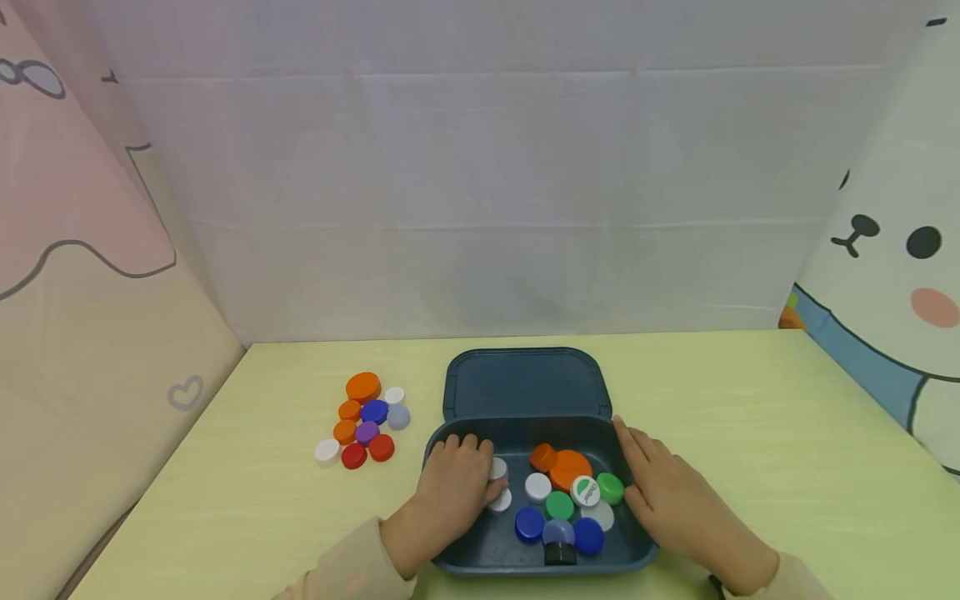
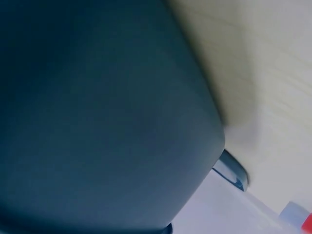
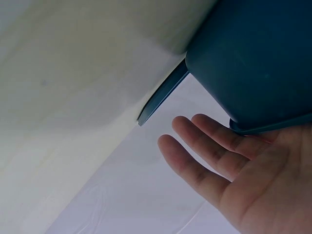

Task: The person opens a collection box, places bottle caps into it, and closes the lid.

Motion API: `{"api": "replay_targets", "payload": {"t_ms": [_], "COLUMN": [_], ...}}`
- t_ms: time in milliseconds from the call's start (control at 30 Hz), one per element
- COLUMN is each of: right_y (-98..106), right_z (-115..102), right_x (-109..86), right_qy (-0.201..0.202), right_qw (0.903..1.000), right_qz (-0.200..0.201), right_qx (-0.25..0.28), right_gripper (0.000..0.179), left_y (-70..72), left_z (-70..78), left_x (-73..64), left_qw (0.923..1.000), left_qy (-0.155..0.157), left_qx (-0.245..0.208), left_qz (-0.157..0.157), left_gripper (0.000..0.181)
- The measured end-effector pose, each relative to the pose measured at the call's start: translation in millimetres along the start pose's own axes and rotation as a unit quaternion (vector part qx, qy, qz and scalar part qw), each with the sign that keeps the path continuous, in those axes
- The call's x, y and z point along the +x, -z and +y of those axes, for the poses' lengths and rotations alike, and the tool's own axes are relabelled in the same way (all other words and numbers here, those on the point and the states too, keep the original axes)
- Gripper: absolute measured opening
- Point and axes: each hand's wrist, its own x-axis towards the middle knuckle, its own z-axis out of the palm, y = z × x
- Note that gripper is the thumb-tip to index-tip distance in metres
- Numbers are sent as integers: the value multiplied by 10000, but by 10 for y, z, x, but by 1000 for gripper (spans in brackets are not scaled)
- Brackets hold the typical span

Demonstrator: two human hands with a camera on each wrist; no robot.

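A dark blue box [image 1: 480, 565] holds several bottle caps in orange, white, green, blue and black. My left hand [image 1: 453, 479] reaches over its left side with bent fingers. Beside that thumb are two white caps [image 1: 500, 500]; the fingertips are hidden, so whether they pinch a cap does not show. Along the right wall lies my right hand [image 1: 667, 496], fingers fairly straight, touching the box's side. In the right wrist view, its fingers [image 3: 195, 173] extend past the box's rim [image 3: 273, 127]. The left wrist view shows mostly the box's outer wall [image 2: 126, 117].
Behind the box lies its dark blue lid [image 1: 527, 383]. On the table's left is a group of loose caps, including a large orange cap [image 1: 363, 387], a purple cap [image 1: 367, 433] and a red cap [image 1: 354, 456]. Cloth walls [image 1: 487, 200] bound the yellow table [image 1: 750, 417].
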Motion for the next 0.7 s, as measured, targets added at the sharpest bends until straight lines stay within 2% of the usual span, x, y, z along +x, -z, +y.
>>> {"api": "replay_targets", "payload": {"t_ms": [367, 700], "right_y": [-9, -8], "right_z": [2, 4], "right_x": [-7, -8], "right_qy": [28, 22], "right_qw": [10000, 10000], "right_qz": [54, 50], "right_qx": [-19, -17], "right_gripper": [65, 65], "left_y": [172, 309], "left_z": [-60, -262], "left_x": [-76, -148], "left_qw": [9998, 9970], "left_qy": [55, 275], "left_qx": [-121, -391], "left_qz": [151, 612], "left_gripper": [42, 41]}}
